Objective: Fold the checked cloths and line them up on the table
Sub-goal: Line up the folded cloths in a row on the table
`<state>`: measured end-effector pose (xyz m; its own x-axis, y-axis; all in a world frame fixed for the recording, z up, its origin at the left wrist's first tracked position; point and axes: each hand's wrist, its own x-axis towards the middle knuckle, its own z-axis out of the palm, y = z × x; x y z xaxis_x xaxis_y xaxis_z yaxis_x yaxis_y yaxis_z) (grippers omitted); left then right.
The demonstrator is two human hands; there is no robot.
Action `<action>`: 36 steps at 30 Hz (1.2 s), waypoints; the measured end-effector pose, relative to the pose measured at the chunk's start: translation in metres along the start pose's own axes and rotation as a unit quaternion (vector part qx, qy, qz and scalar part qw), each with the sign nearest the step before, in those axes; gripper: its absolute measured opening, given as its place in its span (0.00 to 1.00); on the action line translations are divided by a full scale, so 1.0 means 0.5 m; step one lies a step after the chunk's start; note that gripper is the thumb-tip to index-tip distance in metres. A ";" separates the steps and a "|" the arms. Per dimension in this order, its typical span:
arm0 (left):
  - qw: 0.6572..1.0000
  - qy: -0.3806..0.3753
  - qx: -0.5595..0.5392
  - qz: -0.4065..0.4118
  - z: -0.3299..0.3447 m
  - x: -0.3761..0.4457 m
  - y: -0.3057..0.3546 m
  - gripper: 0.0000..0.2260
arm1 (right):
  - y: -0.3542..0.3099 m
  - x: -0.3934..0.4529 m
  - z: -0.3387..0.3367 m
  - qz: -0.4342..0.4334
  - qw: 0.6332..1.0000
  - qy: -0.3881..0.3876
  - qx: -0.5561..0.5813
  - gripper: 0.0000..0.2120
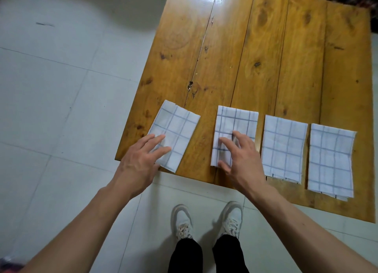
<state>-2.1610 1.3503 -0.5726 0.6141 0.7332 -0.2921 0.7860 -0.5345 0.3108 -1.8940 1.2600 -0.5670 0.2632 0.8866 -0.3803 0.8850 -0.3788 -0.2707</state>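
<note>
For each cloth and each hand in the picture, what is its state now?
Leftmost cloth: folded, skewed, under left fingers.
Second cloth: folded, under right fingers.
Third cloth: folded, flat, untouched.
Fourth cloth: folded, flat, untouched.
Left hand: open, fingers straight.
Right hand: open, fingers spread.

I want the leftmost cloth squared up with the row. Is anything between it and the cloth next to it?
Nothing visible. Bare table lies between the tilted leftmost cloth and the second cloth. The left hand rests on the leftmost cloth, the right hand on the second.
</note>
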 end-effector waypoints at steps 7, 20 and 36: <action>0.999 0.032 -0.005 -0.023 0.013 0.033 0.047 0.24 | 0.000 0.004 0.000 0.007 1.000 0.017 0.007 0.30; 0.999 0.015 0.004 -0.030 0.027 0.085 0.110 0.24 | -0.007 -0.003 -0.004 0.008 1.000 0.022 0.020 0.31; 0.997 0.032 0.037 -0.063 0.046 0.107 0.148 0.33 | 0.005 -0.005 -0.001 0.014 1.000 0.014 0.024 0.37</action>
<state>-2.0684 1.3400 -0.5861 0.5053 0.8211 -0.2652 0.8616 -0.4635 0.2066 -1.8924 1.2569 -0.5664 0.2987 0.8826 -0.3631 0.8580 -0.4149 -0.3029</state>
